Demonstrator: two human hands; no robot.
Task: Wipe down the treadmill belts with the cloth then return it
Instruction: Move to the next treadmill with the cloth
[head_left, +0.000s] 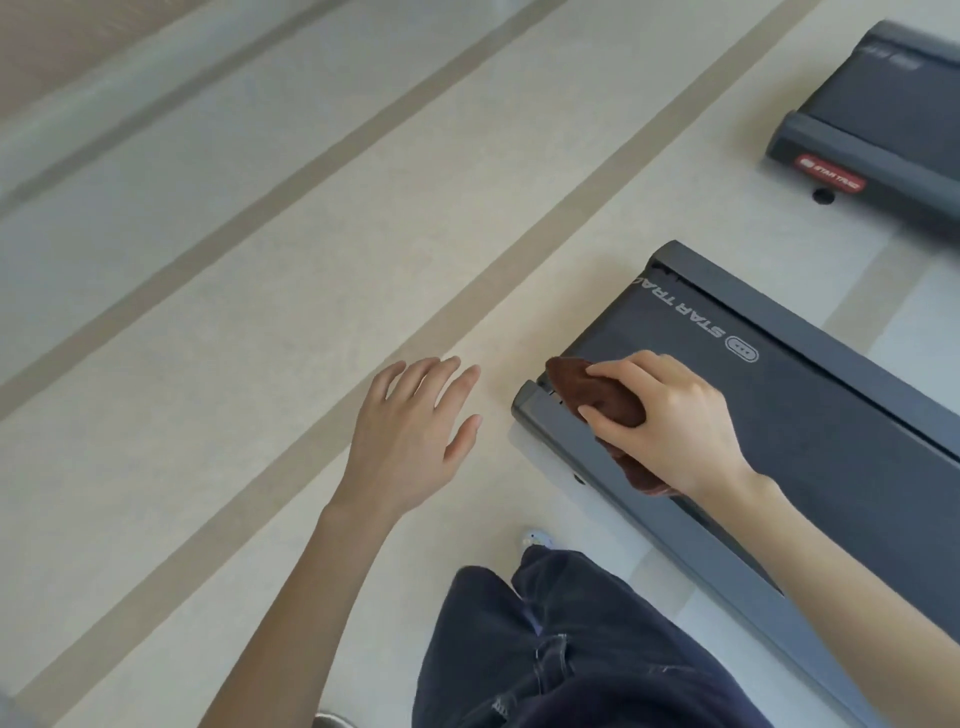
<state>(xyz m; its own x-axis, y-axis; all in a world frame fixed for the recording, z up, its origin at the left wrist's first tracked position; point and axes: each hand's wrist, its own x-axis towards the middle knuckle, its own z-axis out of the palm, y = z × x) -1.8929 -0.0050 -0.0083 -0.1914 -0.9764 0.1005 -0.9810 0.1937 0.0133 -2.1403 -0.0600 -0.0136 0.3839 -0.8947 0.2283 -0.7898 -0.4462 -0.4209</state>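
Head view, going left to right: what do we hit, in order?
left hand → cloth → right hand, gripping the cloth → red badge on the far treadmill

The brown cloth (592, 395) under the right hand (670, 415) looks a soft, napped fabric. The dark grey treadmill belt (831, 431) beneath it is matt; the grey side rail (561, 441) beside that hand is smooth, faintly sheened. The pale striped floor (260, 364) under the left hand (410, 431) is smooth, mottled.

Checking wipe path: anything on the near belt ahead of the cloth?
Nothing visible. The right hand holds the brown fabric cloth at the corner of the dark grey treadmill belt; the belt in view is bare. The left hand is off it.
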